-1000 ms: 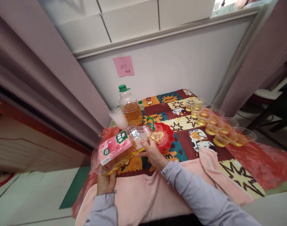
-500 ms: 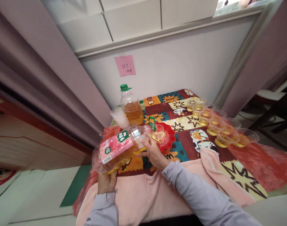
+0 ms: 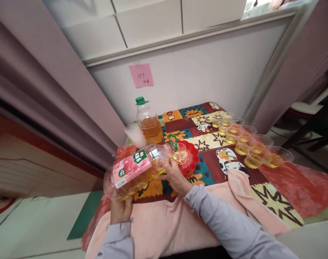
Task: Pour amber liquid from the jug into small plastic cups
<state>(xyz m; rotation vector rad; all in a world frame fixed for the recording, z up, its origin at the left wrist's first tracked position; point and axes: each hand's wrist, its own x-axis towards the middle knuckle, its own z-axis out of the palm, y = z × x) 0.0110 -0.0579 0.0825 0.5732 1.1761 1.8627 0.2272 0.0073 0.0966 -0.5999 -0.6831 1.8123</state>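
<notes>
A large clear bottle (image 3: pixel 137 167) with a pink label and yellow liquid is tilted on its side, its neck toward the right. My left hand (image 3: pixel 121 209) supports its lower end from beneath. Near the neck, my right hand (image 3: pixel 174 175) grips the bottle. The mouth lies over a clear cup (image 3: pixel 181 153) standing on a red scalloped plate (image 3: pixel 194 163). A green looped strap (image 3: pixel 172 142) hangs at the neck. Whether liquid is flowing is hard to tell.
Behind stands a big jug (image 3: pixel 152 129) with a green cap, beside stacked clear cups (image 3: pixel 135 135). Several cups of yellow liquid (image 3: pixel 254 158) line the right side of the patterned mat (image 3: pixel 177 124). A pink towel (image 3: pixel 155 226) covers the front edge; red plastic (image 3: pixel 304 183) lies right.
The whole view has shifted slightly. Both hands keep their hold, and the bottle stays tilted at nearly the same angle over the cup.
</notes>
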